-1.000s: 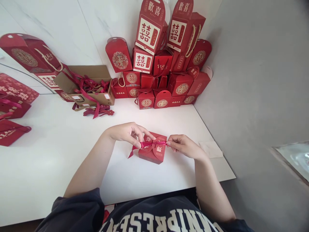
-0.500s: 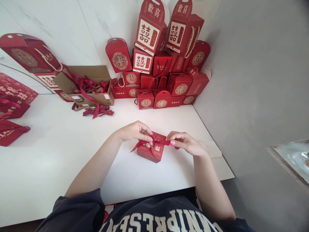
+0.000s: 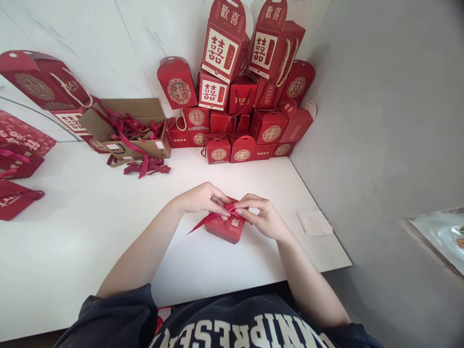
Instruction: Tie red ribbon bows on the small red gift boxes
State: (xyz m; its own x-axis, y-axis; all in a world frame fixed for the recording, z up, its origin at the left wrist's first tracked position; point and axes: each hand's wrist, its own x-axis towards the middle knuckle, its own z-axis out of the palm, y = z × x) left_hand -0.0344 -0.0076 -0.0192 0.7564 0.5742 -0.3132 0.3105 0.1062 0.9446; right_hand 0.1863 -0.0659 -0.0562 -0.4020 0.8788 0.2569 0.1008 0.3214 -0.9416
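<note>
We record the left hand (image 3: 205, 199) and right hand (image 3: 263, 218) meeting over a small red gift box (image 3: 225, 232), which sits on the white table (image 3: 90, 241) between the forearms, with a gold-printed character on its lid. A red satin ribbon (image 3: 206, 221) crosses the lid and gathers into a knot or loop at the top edge, with one tail running down-left past the box onto the table. We see the left fingers (image 3: 221, 199) curled together and pinching the ribbon at the gathered point. The right fingers (image 3: 250, 204) are also pinched on it from the other side, and the two hands touch at the fingertips. What lies under the fingers is hidden.

Beyond the hands, a cardboard carton (image 3: 154, 149) stands open with its flaps up, holding a tangle of dark red ribbons (image 3: 139, 128). Some strands hang over its front wall, and loose red ribbon pieces (image 3: 147, 167) lie on the table just beside it. Against the wall corner stands a stack of red gift boxes and bags (image 3: 250, 96), printed with double-happiness characters, some with rope handles. Their contents cannot be seen. A folded white paper napkin (image 3: 314, 223) lies well to the right of the hands.
</note>
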